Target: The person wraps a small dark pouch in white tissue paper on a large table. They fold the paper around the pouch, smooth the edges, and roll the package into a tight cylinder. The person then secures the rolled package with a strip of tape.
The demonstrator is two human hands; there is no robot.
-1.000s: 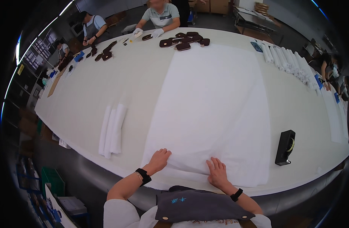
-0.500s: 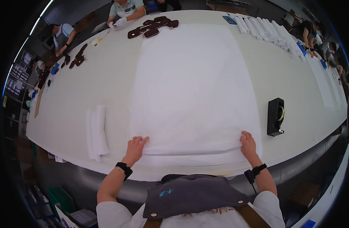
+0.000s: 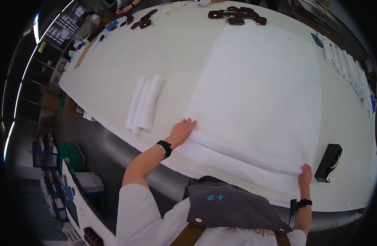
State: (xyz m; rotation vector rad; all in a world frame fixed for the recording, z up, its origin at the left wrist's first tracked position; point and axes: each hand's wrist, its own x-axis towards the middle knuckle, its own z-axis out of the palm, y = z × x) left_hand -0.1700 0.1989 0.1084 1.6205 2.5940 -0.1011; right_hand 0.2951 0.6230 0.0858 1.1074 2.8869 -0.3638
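Lower centre: left hand [image 3: 181, 132] lies flat, fingers spread, pinning the folded near edge of the white sheet [image 3: 258, 94]. Lower right: right hand [image 3: 305, 175] pinches that edge's corner, keeping the fold taut. Black tape dispenser [image 3: 329, 162] beside it. White rolls [image 3: 144, 103] mid-left.

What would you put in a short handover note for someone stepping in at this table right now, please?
Left hand: flat, palm down on the near left corner of the large white sheet.
Right hand: fingers on the sheet's near right corner, beside the black tape dispenser.
Sheet: spread across the white table, with one fold already laid along the near edge; the rest is flat and unfolded.
Nearby: three rolled white sheets to the left, and a row of white rolls at far right.
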